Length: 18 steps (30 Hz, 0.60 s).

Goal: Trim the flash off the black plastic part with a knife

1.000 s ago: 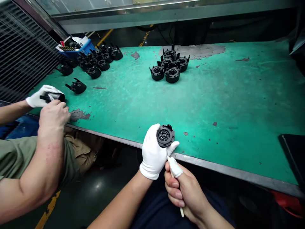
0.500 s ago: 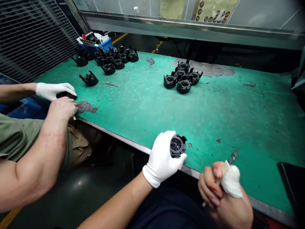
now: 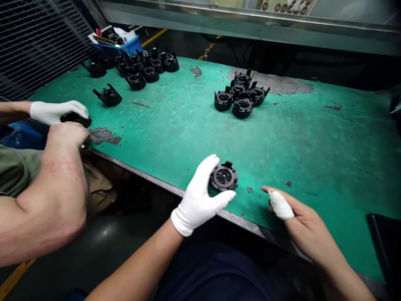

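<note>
My left hand [image 3: 200, 196], in a white glove, grips a round black plastic part [image 3: 224, 177] by its rim, just above the green table [image 3: 313, 142] near the front edge. The part's ribbed face with its centre hole points towards me. My right hand [image 3: 294, 215] is bare, with one finger wrapped in white tape. It lies low over the table to the right of the part, apart from it. Seen from the back, it hides whatever is under the palm.
Several finished black parts [image 3: 239, 98] cluster mid-table, with more [image 3: 140, 69] beside a blue bin [image 3: 115, 42] at the far left. One part [image 3: 109, 96] lies alone. A co-worker's hands [image 3: 62, 123] work at the left edge. A black tray [image 3: 385, 225] sits at the right.
My right hand, which held a small knife at the part and then swung right, now rests stretched low over the table. My left hand has lowered the part towards the table.
</note>
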Available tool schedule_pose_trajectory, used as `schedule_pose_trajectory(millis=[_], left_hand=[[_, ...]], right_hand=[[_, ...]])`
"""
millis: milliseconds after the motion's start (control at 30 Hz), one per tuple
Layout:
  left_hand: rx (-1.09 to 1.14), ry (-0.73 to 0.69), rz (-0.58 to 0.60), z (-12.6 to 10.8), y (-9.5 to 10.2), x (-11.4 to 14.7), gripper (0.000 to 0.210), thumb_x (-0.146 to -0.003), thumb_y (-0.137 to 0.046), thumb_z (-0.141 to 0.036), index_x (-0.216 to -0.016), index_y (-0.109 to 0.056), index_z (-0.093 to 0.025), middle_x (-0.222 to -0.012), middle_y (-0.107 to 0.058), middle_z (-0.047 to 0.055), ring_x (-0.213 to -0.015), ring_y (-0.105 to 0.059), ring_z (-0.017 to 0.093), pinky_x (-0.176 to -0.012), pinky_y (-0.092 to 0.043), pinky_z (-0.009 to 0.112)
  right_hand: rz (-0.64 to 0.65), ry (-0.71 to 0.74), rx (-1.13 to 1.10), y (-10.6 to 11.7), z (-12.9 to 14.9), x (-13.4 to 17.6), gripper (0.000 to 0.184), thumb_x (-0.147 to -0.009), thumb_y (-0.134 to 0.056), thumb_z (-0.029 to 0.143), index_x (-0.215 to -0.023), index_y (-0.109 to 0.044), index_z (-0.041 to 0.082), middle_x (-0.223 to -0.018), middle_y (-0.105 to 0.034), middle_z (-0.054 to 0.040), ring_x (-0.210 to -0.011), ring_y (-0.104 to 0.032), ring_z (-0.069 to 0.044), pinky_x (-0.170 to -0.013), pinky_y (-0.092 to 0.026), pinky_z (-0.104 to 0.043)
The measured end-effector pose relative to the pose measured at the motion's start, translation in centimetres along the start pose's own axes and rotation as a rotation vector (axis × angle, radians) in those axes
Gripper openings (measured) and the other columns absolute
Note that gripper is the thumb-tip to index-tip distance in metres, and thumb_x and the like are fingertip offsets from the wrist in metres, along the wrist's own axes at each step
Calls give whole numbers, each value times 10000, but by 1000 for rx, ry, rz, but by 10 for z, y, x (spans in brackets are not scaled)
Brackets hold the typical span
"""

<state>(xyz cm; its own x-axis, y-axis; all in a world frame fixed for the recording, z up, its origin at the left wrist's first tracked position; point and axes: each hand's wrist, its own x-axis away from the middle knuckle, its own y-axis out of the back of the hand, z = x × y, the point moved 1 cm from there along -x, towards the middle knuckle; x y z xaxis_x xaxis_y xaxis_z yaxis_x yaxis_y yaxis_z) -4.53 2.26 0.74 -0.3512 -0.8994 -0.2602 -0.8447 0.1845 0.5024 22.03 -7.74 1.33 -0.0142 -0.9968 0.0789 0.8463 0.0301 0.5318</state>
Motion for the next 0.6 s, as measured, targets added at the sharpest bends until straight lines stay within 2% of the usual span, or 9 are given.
schedule_pose_trajectory(millis=[100, 200, 333, 600], left_hand=[[-71, 7, -43, -3, -19, -3, 1026, -754, -843, -596, -1565, -335, -226, -1624, -397, 169, -1498, -417, 349, -1240, -398, 560], [-92, 50, -88, 1, -29, -6, 1009, -756, -830, -621, -1550, -356, -216, -1563, -483, 168, -1437, -501, 342, -1209, -449, 537], [-112, 55, -106, 4, -32, -7, 950, -772, -825, -593, -1523, -396, -200, -1482, -569, 155, -1364, -577, 327, -1180, -487, 509], [-148, -11, -134, 2, -32, -9, 901, -775, -836, -551, -1494, -431, -191, -1445, -594, 152, -1350, -585, 311, -1163, -498, 482]], right_hand=[[57, 112, 170, 5, 7, -19, 329, -1118, -464, 346, -1392, -645, 318, -1336, -634, 3, -1189, -608, -256, -923, -502, -351], [82, 188, 296, 6, 17, -35, 337, -1111, -443, 330, -1382, -642, 305, -1311, -646, 15, -1136, -635, -231, -895, -502, -348], [121, 235, 406, 6, 23, -51, 335, -1114, -432, 345, -1349, -658, 271, -1241, -675, 6, -1056, -660, -233, -852, -504, -368], [168, 244, 476, 11, 24, -59, 331, -1120, -417, 335, -1325, -662, 248, -1197, -684, 19, -1027, -659, -207, -800, -484, -349]])
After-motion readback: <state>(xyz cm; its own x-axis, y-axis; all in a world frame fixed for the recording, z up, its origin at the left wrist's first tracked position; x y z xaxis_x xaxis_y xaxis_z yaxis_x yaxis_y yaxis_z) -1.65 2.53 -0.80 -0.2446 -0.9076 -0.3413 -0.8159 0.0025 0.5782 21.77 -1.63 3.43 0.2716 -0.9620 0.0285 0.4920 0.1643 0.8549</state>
